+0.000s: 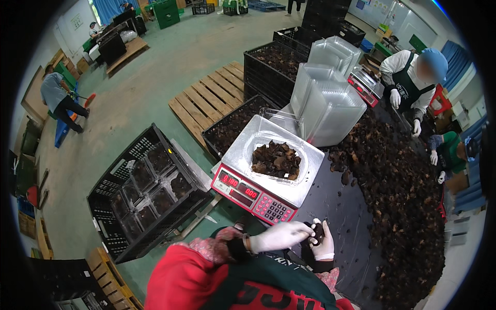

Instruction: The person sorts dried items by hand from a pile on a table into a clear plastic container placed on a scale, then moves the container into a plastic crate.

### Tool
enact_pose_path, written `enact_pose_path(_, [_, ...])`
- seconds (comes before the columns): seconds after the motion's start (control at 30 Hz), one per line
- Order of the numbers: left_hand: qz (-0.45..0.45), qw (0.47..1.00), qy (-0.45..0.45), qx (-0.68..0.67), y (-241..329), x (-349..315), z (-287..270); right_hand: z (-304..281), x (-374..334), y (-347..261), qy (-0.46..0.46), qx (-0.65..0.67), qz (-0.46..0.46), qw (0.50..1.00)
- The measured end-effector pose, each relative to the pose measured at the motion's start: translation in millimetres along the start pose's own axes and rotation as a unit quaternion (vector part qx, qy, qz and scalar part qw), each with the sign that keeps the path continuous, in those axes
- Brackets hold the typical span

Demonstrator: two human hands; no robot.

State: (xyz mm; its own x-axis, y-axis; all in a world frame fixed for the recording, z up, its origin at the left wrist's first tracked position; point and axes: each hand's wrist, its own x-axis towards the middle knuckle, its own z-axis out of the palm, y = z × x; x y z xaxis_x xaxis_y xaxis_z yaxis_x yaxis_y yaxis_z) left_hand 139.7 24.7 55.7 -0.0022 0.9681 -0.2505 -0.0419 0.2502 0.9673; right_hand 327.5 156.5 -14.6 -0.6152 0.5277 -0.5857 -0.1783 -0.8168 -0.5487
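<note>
My left hand [279, 236] in a white glove reaches across to my right hand [324, 247], also gloved; both pinch a dark dried mushroom piece [318, 232] between them, close to my chest. Just beyond stands a red-and-steel weighing scale [243, 192]. A clear plastic tray [261, 135] holding dark dried mushrooms [276, 160] sits on the scale's pan. To the right a large heap of the same dark mushrooms [398, 196] covers a black-sheeted table.
Stacks of clear plastic trays [330, 101] stand behind the scale. A black crate [147, 191] with packed trays sits at my left, more black crates [274, 62] and a wooden pallet [206, 101] beyond. Two gloved people [413, 77] work at the table's far side.
</note>
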Motion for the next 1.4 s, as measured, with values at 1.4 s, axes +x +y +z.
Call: enact_pose_path(1.4, [0.029, 0.911, 0.351, -0.216, -38, 2, -156, 110, 140, -86, 0.05, -0.596, -0.449, 0.664])
